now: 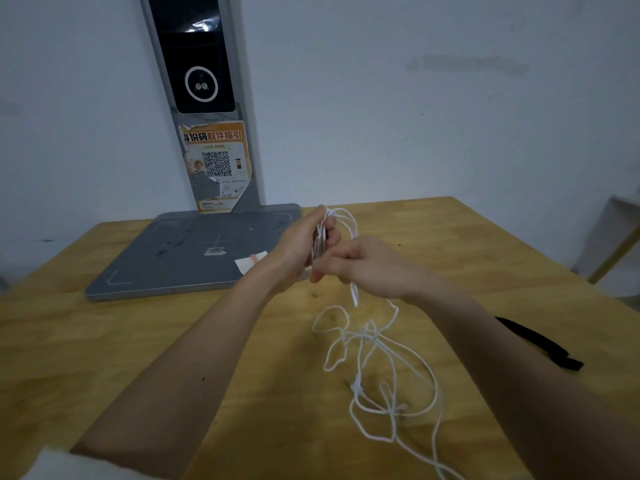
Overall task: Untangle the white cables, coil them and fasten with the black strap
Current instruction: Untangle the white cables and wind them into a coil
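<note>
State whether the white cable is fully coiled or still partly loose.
Partly loose: the left hand holds a few loops, but most of the white cable lies tangled on the wooden table.

This looks like a parcel pickup point or small back-room workstation, not a home. At upper left of the frame a grey scanning stand [194,98] rises against a bare pale wall [415,133], with a dark camera panel [201,64] and a torn orange notice [216,164] carrying a QR code. Its flat grey base plate [180,258] lies on a plain wooden surface [104,341] across the lower frame.
</note>
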